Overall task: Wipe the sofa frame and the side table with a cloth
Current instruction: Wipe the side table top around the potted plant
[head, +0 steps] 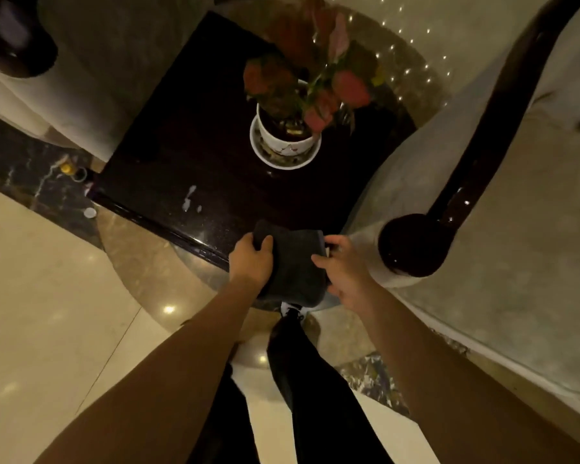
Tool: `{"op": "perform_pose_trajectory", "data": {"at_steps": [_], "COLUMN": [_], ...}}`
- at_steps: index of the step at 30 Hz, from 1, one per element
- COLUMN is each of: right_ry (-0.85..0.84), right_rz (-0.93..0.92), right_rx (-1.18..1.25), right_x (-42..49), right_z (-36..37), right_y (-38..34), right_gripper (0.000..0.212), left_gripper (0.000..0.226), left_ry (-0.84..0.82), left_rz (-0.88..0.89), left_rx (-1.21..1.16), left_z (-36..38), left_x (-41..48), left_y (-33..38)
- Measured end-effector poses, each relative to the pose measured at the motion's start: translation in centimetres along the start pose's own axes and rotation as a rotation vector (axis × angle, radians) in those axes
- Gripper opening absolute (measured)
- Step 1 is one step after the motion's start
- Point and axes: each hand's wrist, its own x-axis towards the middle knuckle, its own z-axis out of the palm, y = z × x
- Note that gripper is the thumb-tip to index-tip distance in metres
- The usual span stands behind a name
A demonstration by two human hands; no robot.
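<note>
My left hand (251, 259) is gripping the dark cloth's (295, 266) left edge; the cloth is hanging between both hands, over the table's (181, 155) near corner. My right hand (344, 267) is pinching its right edge. It looks soft and limp, so bunching it should give a firmer hold.

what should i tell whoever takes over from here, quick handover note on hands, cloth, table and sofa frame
Left hand: gripping the left edge of the dark cloth.
Right hand: fingers on the cloth's right edge; both hold it at the near edge of the side table.
On the table: a potted plant on a white saucer, and pale smears near the front left, so wiping is not finished.
The dark sofa frame runs along the armrest to the right; whether it has been wiped cannot be told.
Left: clear the smears, wipe around the pot, check the frame.
</note>
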Motion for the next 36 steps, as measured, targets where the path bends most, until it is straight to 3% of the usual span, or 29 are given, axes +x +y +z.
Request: {"op": "perform_pose_trajectory", "data": {"at_steps": [5,8,13,19,22,25,29,31,33,36], "right_ry": [0.124,0.253,0.366,0.787,1.051,0.984,0.902,0.904,0.873,0.638], "right_rz": [-0.054,-0.18,-0.348,-0.558,-0.775,-0.926,-0.675,-0.681,-0.78,-0.943], "right_rx": [-0.057,-0.093,-0.265,-0.427,-0.567,-0.761,-1.182,-1.258,-1.276,-1.286], "right_x": [7.4,9.9,11.5,12.9,13.8,15.4,16.8,16.0,15.3,15.3], "right_z": [3.9,6.0,7.4,8.7,9.6,12.0,14.4,14.6,15.5,15.9], "right_y": [3.4,4.7,6.4,7.9,8.1,8.1,8.1,8.6,10.2,12.6], "right_gripper": [0.034,0.031,0.05,0.073,0.059,0.051,0.065,0.066,0.07,0.084], "left_gripper": [0.035,0.033,0.033,0.036,0.042,0.04,0.034,0.041,0.048,0.043], "left_ry": [-0.027,-0.065,-0.29,-0.588,-0.625,-0.618,-0.647,-0.661,-0.652,-0.65], "left_rz": [0.122,0.242,0.397,0.421,0.523,0.618,0.624,0.569,0.528,0.438], "left_rx": [0.143,0.209,0.39,0.759,0.915,1.008,1.017,0.992,0.889,0.482], "left_z": [1.5,1.7,0.9,0.2,1.0,1.9,1.5,0.5,-0.6,-2.2], "left_x": [7.7,11.4,16.6,20.8,22.0,22.4,21.9,21.4,22.3,24.7], "left_y": [-2.6,-3.1,-2.6,-0.4,1.1,1.9,2.6,3.2,4.1,5.3]}}
